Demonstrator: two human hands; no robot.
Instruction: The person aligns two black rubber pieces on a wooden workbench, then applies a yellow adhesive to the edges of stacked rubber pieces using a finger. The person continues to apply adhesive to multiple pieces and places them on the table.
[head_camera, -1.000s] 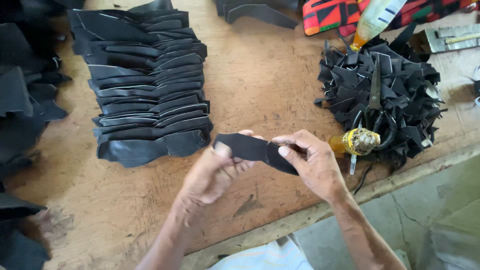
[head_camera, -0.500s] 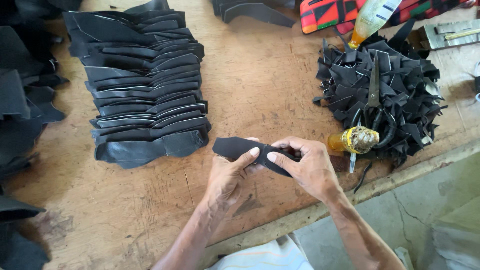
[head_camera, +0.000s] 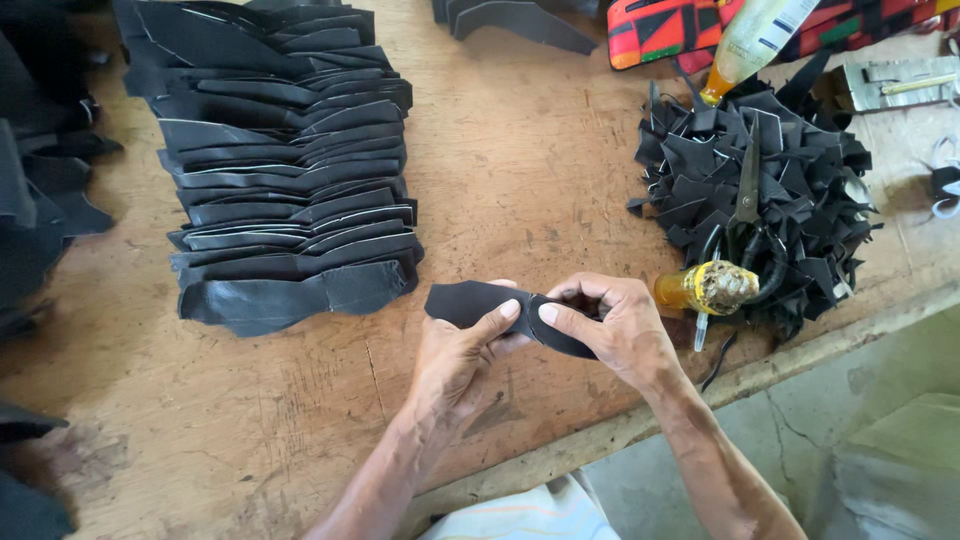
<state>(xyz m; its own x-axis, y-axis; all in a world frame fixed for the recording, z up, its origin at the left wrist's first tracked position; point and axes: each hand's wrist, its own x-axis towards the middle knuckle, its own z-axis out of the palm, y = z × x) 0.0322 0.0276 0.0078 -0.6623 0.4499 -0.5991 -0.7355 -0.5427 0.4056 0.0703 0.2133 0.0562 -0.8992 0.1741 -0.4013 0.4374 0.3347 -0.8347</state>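
Both my hands hold one flat black leather piece just above the wooden table. My left hand pinches its middle with thumb and forefinger. My right hand grips its right end, fingers curled over it. The piece's left end sticks out free to the left. A long overlapping stack of black leather strips lies just beyond my left hand. To the right of my right hand lies an amber glue bottle on its side, at the foot of a heap of small black scraps.
Black scissors rest on the scrap heap. A second bottle leans over a red patterned cloth at the back. A metal tool lies far right. More black leather crowds the left side. The table's front edge runs diagonally.
My hands have drawn closer together on the black piece and slid slightly toward the table's front edge. My left thumb and forefinger now pinch near my right fingertips.
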